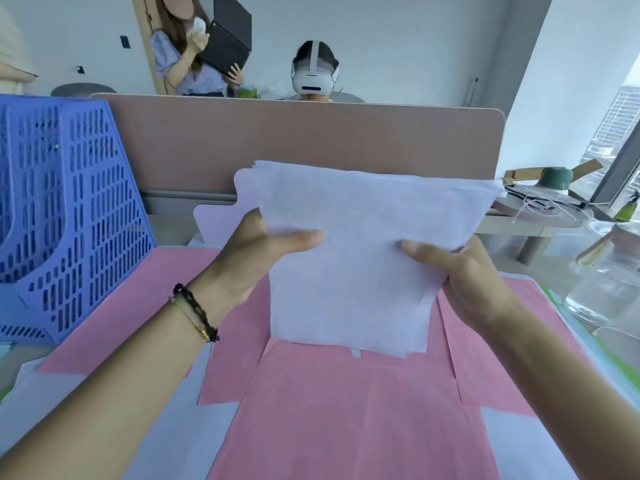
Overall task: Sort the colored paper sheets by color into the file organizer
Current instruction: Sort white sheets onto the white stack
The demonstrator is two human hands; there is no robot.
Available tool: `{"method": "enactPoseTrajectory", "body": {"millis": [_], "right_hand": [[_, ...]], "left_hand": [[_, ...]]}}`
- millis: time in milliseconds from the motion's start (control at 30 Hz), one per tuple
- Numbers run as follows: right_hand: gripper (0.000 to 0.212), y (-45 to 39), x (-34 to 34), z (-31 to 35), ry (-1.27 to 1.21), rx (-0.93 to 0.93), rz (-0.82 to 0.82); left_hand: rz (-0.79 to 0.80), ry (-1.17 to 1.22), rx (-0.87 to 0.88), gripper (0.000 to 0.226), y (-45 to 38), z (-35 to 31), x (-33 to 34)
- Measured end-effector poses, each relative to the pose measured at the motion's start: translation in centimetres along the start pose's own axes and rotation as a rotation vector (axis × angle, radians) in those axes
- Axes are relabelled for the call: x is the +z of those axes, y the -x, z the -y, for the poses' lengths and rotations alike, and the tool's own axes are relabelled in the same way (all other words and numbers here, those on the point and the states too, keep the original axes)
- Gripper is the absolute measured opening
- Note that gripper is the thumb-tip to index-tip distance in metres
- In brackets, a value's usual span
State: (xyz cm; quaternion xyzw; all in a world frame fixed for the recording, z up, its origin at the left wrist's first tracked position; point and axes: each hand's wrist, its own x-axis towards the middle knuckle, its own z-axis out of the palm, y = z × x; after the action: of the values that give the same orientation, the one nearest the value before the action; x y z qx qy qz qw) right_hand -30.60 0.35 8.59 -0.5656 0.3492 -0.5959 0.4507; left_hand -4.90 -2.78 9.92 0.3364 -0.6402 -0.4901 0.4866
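Note:
I hold a stack of pale lilac paper sheets point(360, 237) upright in front of me, its lower edge resting on the pink sheets point(311, 410) spread over the desk. My left hand point(256, 251) grips the stack's left side, thumb across the front. My right hand point(464, 271) grips its right side the same way. The blue perforated file organizer point(69, 209) stands at the left, apart from both hands. More lilac sheets point(45, 410) lie flat under the pink ones at the lower left.
A pink desk divider point(311, 140) runs along the back. A glass jar point(606, 278) sits at the right edge, with a green sheet edge point(616, 348) beside it. Two persons are beyond the divider. A side table with clutter point(547, 199) is far right.

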Motion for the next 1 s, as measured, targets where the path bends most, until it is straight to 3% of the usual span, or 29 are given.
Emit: {"method": "enactPoseTrajectory", "body": {"millis": [167, 333, 633, 700, 867, 1000], "right_hand": [[0.035, -1.6, 0.4, 0.3, -0.052, -0.068, 0.011], [0.04, -1.1, -0.9, -2.6, 0.105, 0.055, 0.095], [0.033, -2.4, 3.3, -1.7, -0.026, -0.036, -0.079], [0.031, -2.8, 4.9, -1.6, -0.119, -0.006, -0.148], [0.032, -2.9, 11.7, -2.8, -0.301, 0.138, -0.146], [0.035, -1.9, 18.1, -4.0, -0.321, 0.237, -0.001]], "left_hand": [[-0.03, 0.021, 0.024, 0.036, -1.6, -1.3, 0.0], [-0.077, 0.02, -0.171, 0.04, 0.0, 3.7, -0.6], [-0.047, 0.062, -0.206, 0.045, 2.4, 4.7, -4.3], [-0.121, 0.163, -0.243, 0.044, 5.0, 6.0, -5.8], [-0.355, 0.781, -0.189, 0.039, 9.4, 6.3, -8.8], [-0.501, 0.811, -0.09, 0.044, 11.7, 3.6, -12.1]]}}
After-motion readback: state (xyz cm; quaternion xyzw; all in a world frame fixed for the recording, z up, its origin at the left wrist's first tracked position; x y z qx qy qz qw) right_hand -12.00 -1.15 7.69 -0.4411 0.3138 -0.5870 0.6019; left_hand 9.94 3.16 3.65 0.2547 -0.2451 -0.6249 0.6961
